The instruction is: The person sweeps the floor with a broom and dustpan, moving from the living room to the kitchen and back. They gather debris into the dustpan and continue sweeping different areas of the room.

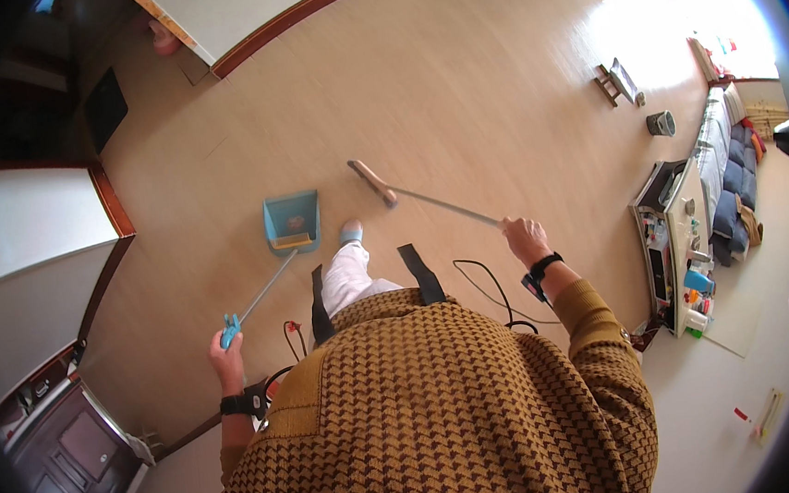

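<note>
My left hand (pixel 227 354) is closed on the blue grip of a long-handled dustpan. The blue pan of that dustpan (pixel 291 208) rests on the floor to the front left, with a yellowish strip along its near part. My right hand (pixel 525 238) is wrapped round the upper end of a broom's thin grey stick. The broom (pixel 375 183) has a pinkish-brown head, low over the floor to the right of the pan and apart from it; whether it touches the floor I cannot tell. One of my feet, in a light blue slipper (pixel 351 231), stands between pan and broom head.
Wood-look floor (pixel 455 75) spreads ahead. At the right are a small folding stool (pixel 618 83), a waste bin (pixel 660 124), a cabinet (pixel 664 253) and a sofa (pixel 732 183). White walls with brown skirting (pixel 113 199) bound the left. Dark cables (pixel 499 285) hang near my right side.
</note>
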Demonstrator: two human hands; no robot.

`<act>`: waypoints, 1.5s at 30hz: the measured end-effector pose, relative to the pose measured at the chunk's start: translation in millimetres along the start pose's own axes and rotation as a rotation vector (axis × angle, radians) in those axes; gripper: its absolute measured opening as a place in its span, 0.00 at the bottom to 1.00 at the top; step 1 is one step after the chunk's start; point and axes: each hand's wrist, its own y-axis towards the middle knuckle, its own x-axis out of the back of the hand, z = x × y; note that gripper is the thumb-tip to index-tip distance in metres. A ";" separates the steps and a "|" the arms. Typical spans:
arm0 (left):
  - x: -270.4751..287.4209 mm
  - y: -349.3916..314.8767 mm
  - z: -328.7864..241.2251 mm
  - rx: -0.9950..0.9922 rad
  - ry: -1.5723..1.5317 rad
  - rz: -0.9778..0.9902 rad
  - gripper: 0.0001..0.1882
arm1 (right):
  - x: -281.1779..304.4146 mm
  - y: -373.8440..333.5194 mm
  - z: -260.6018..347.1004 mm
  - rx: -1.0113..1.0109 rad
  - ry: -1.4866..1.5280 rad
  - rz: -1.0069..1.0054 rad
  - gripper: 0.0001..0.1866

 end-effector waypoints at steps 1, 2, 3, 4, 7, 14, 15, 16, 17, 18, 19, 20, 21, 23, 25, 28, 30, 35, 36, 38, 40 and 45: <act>0.7 13.7 -13.3 -0.025 -0.026 0.032 0.15 | 0.2 15.8 4.5 -0.036 -0.010 0.024 0.08; 0.3 24.1 -22.8 -0.030 -0.026 0.060 0.15 | -2.1 25.8 10.0 -0.059 0.055 0.015 0.09; -2.9 34.2 -35.6 -0.034 -0.027 0.089 0.16 | -3.2 34.6 13.1 -0.044 0.057 -0.030 0.08; -5.9 46.5 -50.9 -0.081 -0.013 0.097 0.16 | -3.4 41.4 15.8 -0.061 0.068 -0.033 0.08; -16.9 73.9 -86.0 -0.197 0.028 0.140 0.17 | -9.5 27.6 18.0 -0.090 0.190 -0.064 0.10; -58.4 131.1 -145.7 -0.406 0.156 0.216 0.17 | -40.8 -94.4 14.3 -0.547 0.762 0.510 0.16; -66.6 137.5 -153.3 -0.428 0.164 0.234 0.17 | -46.5 -115.1 11.2 -0.594 0.859 0.531 0.16; -74.4 144.5 -162.3 -0.431 0.167 0.261 0.16 | -53.9 -135.5 6.1 -0.641 0.886 0.484 0.16; -79.6 151.2 -170.7 -0.435 0.175 0.294 0.16 | -65.0 -158.9 2.3 -0.687 0.931 0.431 0.16; -83.4 154.9 -177.4 -0.423 0.190 0.326 0.16 | -78.1 -184.4 -0.1 -0.736 0.974 0.380 0.16; -89.3 157.0 -186.4 -0.457 0.213 0.328 0.15 | -90.5 -206.5 -5.7 -0.754 0.927 0.374 0.15; -94.2 160.7 -192.8 -0.476 0.238 0.324 0.15 | -104.6 -225.7 -8.7 -0.771 0.876 0.366 0.15; -98.0 163.2 -199.0 -0.496 0.256 0.314 0.15 | -118.5 -243.6 -10.0 -0.807 0.802 0.375 0.14; -100.7 167.5 -206.3 -0.540 0.312 0.285 0.14 | -142.3 -279.0 -8.2 -0.904 0.881 0.313 0.13; -100.6 170.6 -209.0 -0.559 0.359 0.264 0.14 | -164.1 -305.6 -6.3 -0.981 0.874 0.312 0.12; -103.0 171.7 -210.1 -0.568 0.406 0.251 0.14 | -192.9 -323.8 -8.3 -1.078 0.931 0.254 0.11; -106.1 166.4 -209.4 -0.549 0.442 0.244 0.14 | -210.3 -325.8 -17.2 -1.156 0.992 0.244 0.10; -125.2 150.7 -219.7 -0.608 0.398 0.244 0.13 | -234.2 -276.9 -54.7 -1.361 1.230 0.229 0.09; -127.4 149.0 -223.0 -0.620 0.406 0.239 0.13 | -230.5 -265.6 -61.2 -1.304 1.309 0.230 0.09; -129.6 145.7 -228.6 -0.583 0.432 0.240 0.12 | -217.2 -231.5 -67.3 -1.189 1.344 0.301 0.08; -129.8 142.9 -230.7 -0.568 0.441 0.227 0.12 | -194.9 -201.8 -66.0 -1.065 1.298 0.313 0.09; -124.1 153.3 -234.3 -0.567 0.462 0.180 0.13 | -129.8 -130.5 -51.6 -0.820 1.201 0.294 0.10</act>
